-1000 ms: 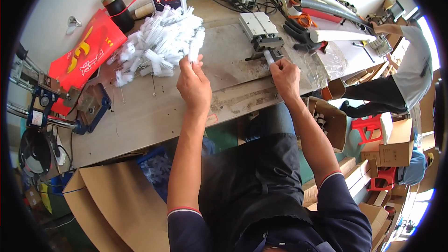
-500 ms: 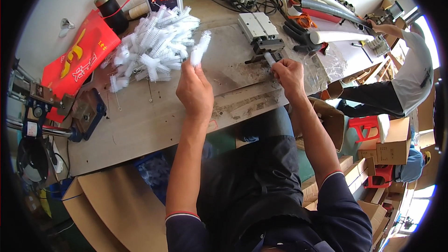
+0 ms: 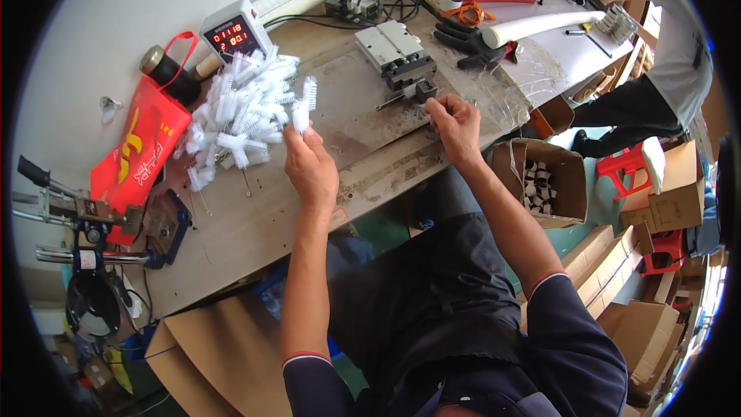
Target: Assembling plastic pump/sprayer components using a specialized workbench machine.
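Observation:
My left hand (image 3: 312,171) is closed round a few white bristle brushes (image 3: 302,114), whose heads stick up above the fingers. Just left of it lies a heap of the same white brushes (image 3: 239,112) with thin wire stems. My right hand (image 3: 458,133) has thumb and fingertips pinched together at the front of a metal clamping fixture (image 3: 395,50). Whatever is in that pinch is too small or hidden to make out. A small dark block (image 3: 425,90) on the fixture sits right by the fingertips.
Behind the heap stands a counter box (image 3: 235,35) with red digits. A red bag (image 3: 143,143) and a dark flask (image 3: 170,73) are at the left. Black gloves (image 3: 467,42) and white tubes (image 3: 540,28) lie beyond the fixture. Another person (image 3: 671,69) works at the right, past an open carton (image 3: 505,177).
The white brush that my right hand held in the fixture is out of sight; that hand remains by the fixture, fingers pinched. The digits on the counter box differ. The whole view has shifted.

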